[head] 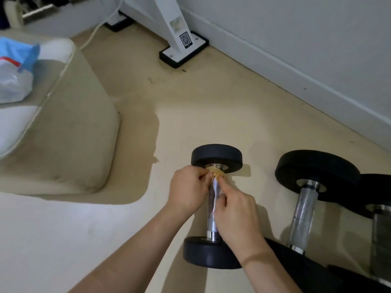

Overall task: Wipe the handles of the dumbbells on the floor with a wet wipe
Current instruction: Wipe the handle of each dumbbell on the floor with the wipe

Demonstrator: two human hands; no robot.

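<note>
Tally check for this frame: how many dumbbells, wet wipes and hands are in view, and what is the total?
Dumbbells: 3 (one being wiped, one beside it, one cut off at the right edge)
Wet wipe: 1, pinched by both hands
Hands: 2, left hand and right hand
Total: 6

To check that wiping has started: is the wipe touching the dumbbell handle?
Touching. The head view shows the wipe lying against the far end of the handle with no gap, pinched there by the left hand and the right hand.
</note>
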